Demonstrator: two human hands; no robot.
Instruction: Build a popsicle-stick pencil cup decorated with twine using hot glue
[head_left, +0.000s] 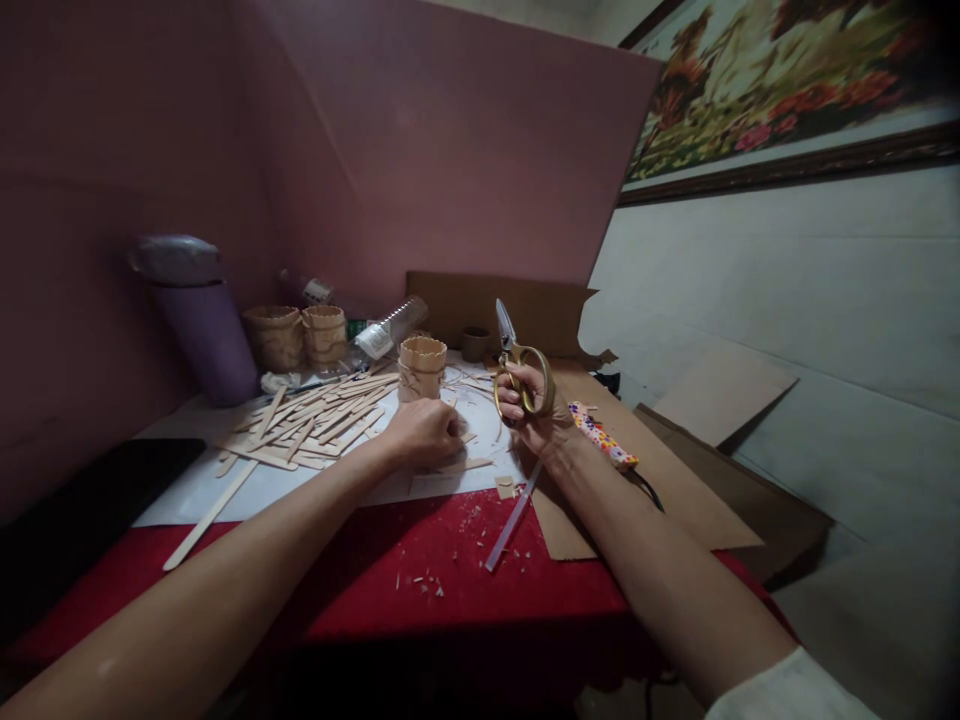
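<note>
My right hand [536,410] is wrapped round the gold-coloured handles of a pair of scissors [508,325], whose blades point up and away from me. Lower and to the left, my left hand [424,432] is closed, fingers curled, over the white paper [277,500]. Whatever it may hold is hidden. Just behind that hand stands a round cup made of wooden pieces [421,365], with a scalloped rim; I cannot tell whether they touch. A heap of flat wooden craft sticks [322,425] lies left of the hand, with cut scraps around it.
Two similar wooden cups [274,338], a purple container [206,335] and a clear plastic bottle [391,328] stand or lie at the back left. A glue stick [514,520] lies near the front, and a flower-patterned object [604,437] rests on cardboard [667,490] at the right.
</note>
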